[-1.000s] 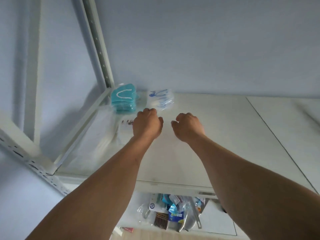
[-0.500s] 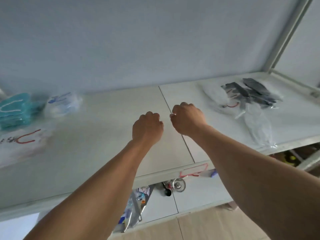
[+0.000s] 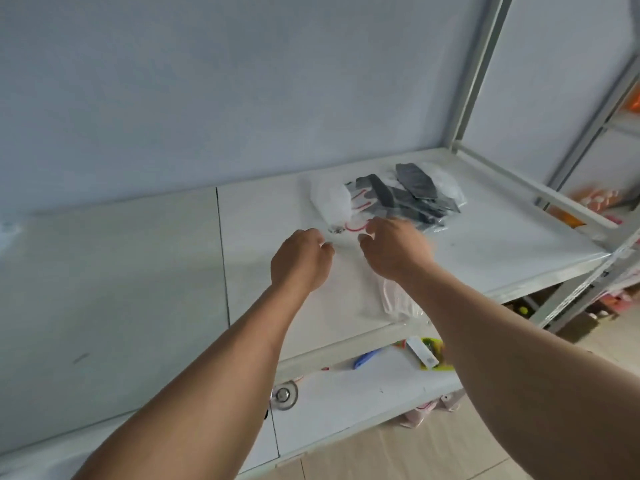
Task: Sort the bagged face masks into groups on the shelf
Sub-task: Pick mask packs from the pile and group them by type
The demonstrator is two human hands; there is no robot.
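A heap of bagged face masks lies at the right end of the white shelf (image 3: 138, 271). Black masks (image 3: 412, 195) in clear bags sit at the back of it, and a bagged white mask with red ear loops (image 3: 332, 202) lies on its left. Another clear bag with a white mask (image 3: 398, 303) lies by the front edge, partly under my right wrist. My right hand (image 3: 394, 251) hovers at the heap's near side, fingers spread toward the red-looped bag and blurred, holding nothing I can see. My left hand (image 3: 301, 261) is beside it, fingers curled and empty.
A grey upright post (image 3: 485, 64) and a side rail (image 3: 533, 188) close off the shelf's right end. The lower shelf (image 3: 346, 393) carries small packets (image 3: 427, 351) and a round metal part (image 3: 284, 394). A neighbouring rack (image 3: 616, 133) stands to the right.
My view and both hands have swung right along the shelf, from the teal and blue masks at the left end to the black and white heap. My right hand has uncurled from a fist.
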